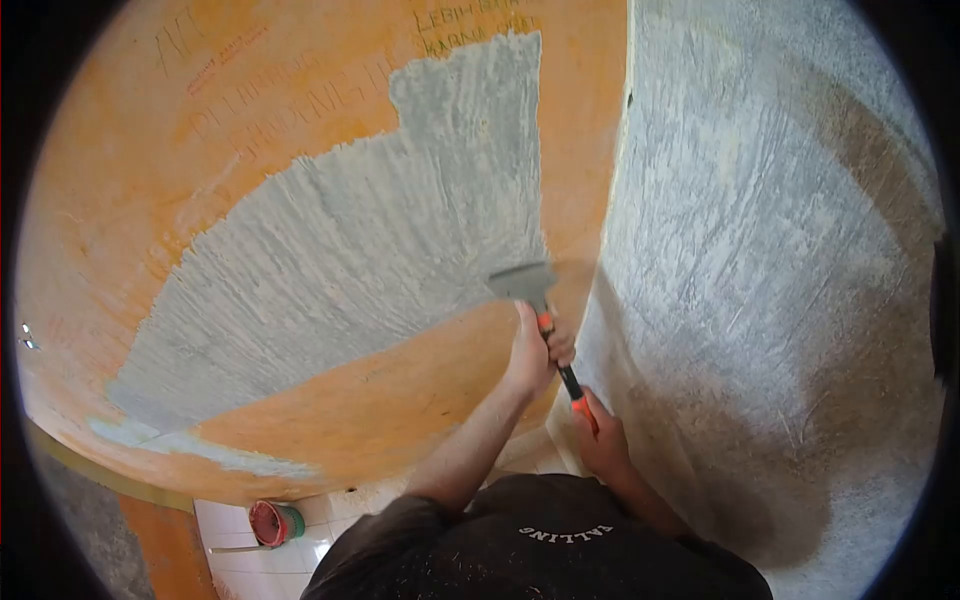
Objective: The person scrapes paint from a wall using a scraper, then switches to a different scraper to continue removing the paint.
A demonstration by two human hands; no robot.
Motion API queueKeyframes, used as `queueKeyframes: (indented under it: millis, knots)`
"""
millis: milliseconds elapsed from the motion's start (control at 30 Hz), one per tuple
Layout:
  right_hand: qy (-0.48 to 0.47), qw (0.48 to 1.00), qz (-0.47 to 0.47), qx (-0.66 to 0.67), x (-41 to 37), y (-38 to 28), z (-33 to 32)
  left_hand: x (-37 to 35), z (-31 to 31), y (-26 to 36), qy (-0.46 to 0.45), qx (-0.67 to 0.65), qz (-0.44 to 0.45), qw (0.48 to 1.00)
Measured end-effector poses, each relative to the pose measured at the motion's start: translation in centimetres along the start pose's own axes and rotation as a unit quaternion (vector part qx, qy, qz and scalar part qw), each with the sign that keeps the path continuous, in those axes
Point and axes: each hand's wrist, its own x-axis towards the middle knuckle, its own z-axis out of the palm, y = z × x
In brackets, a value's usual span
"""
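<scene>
A long-handled scraper [571, 382] with a wide grey blade and a black and orange handle slants up against the wall. My left hand [532, 350] is wrapped around the upper handle, just below the blade. Lower down, my right hand [603, 442] grips the orange end of the handle. The blade overlaps the lower right of a large scraped grey patch [330, 250], near its border with the orange paint [420, 390]. Orange paint still surrounds this patch on the wall.
A rough grey wall [740, 250] meets the orange wall at a corner on my right. On the white tiled floor [235, 575] stands a red and green bucket [292, 522], with a thin stick [240, 549] beside it. Handwriting [465, 30] marks the upper paint.
</scene>
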Motion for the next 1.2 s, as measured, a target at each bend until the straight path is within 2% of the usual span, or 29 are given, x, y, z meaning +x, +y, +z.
queueKeyframes:
  millis: [100,167,233,300,367,433,500,533,567,633,700,767,800,867,900,967,1100,1167,1200]
  knots:
    - [0.004,1.0,-0.002,0.005,1.1,-1.1,-0.6,0.9,-0.3,0.2,-0.047,0.001,0.025,0.999]
    - [0.017,1.0,-0.004,0.008,3.5,-4.7,-1.9,1.0,3.6,3.6,-0.058,-0.001,0.028,0.998]
    - [0.024,1.0,-0.013,0.012,4.3,-5.9,-2.1,1.0,6.1,6.3,-0.15,0.055,0.081,0.984]
    - [0.024,1.0,0.0,0.019,4.1,-5.5,-1.8,0.9,5.3,5.5,-0.139,0.045,0.083,0.986]
    - [0.01,1.0,0.005,0.015,1.2,-2.0,-0.3,0.3,2.3,2.7,-0.034,0.018,0.014,0.999]
    - [-0.005,1.0,0.018,0.013,1.0,0.5,0.3,-0.1,0.3,0.6,-0.024,0.01,0.022,0.999]
    - [0.024,0.999,-0.033,-0.001,0.7,1.7,0.7,0.2,0.1,0.8,-0.008,0.004,0.015,1.0]
    - [0.023,0.999,0.024,-0.01,1.8,-1.4,-0.3,1.0,1.7,2.4,-0.047,0.006,0.018,0.999]
    - [0.02,0.999,0.035,-0.011,2.8,-3.6,-1.1,1.6,3.3,3.6,-0.089,0.007,0.024,0.996]
    - [0.029,0.998,0.006,0.055,4.5,-6.3,-2.4,1.6,6.0,5.2,-0.102,0.033,0.036,0.994]
    - [0.031,0.998,-0.006,0.055,4.0,-5.3,-2.3,1.6,6.4,5.4,-0.122,0.065,0.056,0.989]
    - [0.007,1.0,0.005,0.015,2.0,-3.2,-1.9,0.8,3.8,3.1,-0.053,0.015,0.006,0.998]
    - [0.008,1.0,0.005,0.016,0.9,-1.3,-1.3,0.6,1.9,1.8,-0.041,0.015,0.011,0.999]
    - [0.039,0.995,-0.086,0.039,-0.9,2.3,0.2,0.5,-1.1,-0.6,-0.03,0.01,0.01,0.999]
    - [0.04,0.995,-0.082,0.042,-1.0,2.2,0.2,0.4,-1.7,-1.2,-0.017,0.0,0.008,1.0]
    - [-0.008,0.999,-0.004,0.034,-0.8,1.4,-0.5,0.7,-1.8,-0.9,-0.029,-0.013,0.001,0.999]
    - [0.011,0.999,-0.009,0.033,0.9,-0.2,-1.4,1.2,1.6,1.6,-0.088,-0.019,0.044,0.995]
    - [0.02,0.991,0.038,0.129,0.3,0.3,-0.9,1.4,1.7,1.4,-0.097,0.005,0.032,0.995]
    - [0.02,0.991,0.038,0.13,-0.4,1.1,-0.6,1.3,1.1,0.7,-0.097,0.006,0.033,0.995]
